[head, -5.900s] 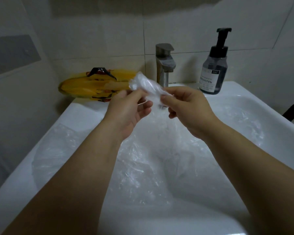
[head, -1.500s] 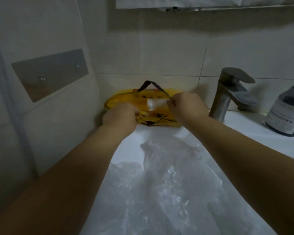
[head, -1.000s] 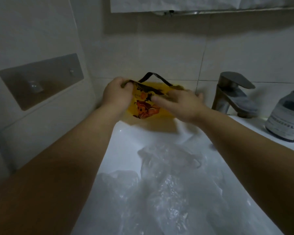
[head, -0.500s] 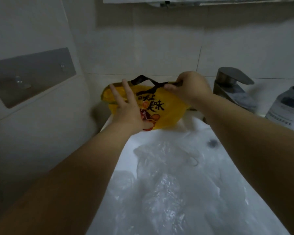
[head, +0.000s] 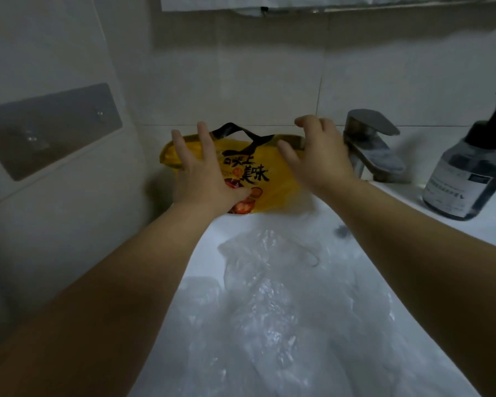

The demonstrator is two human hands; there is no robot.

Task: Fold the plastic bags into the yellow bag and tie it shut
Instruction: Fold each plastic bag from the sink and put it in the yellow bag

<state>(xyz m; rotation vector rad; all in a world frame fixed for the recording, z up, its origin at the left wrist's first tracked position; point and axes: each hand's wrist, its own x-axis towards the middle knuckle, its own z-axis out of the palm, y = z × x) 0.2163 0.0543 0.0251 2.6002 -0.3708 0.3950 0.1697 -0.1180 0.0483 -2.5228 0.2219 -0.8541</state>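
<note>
The yellow bag (head: 249, 173) stands against the wall at the sink's (head: 209, 253) back corner. The left hand (head: 204, 173), fingers spread, presses its front to steady it; the right hand (head: 318, 156), loosely open, holds nothing. Loose plastic bags (head: 269, 296) fill the basin.

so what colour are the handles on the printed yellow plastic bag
Black, looping above the printed yellow plastic bag; the handles show best in the head view.
</note>
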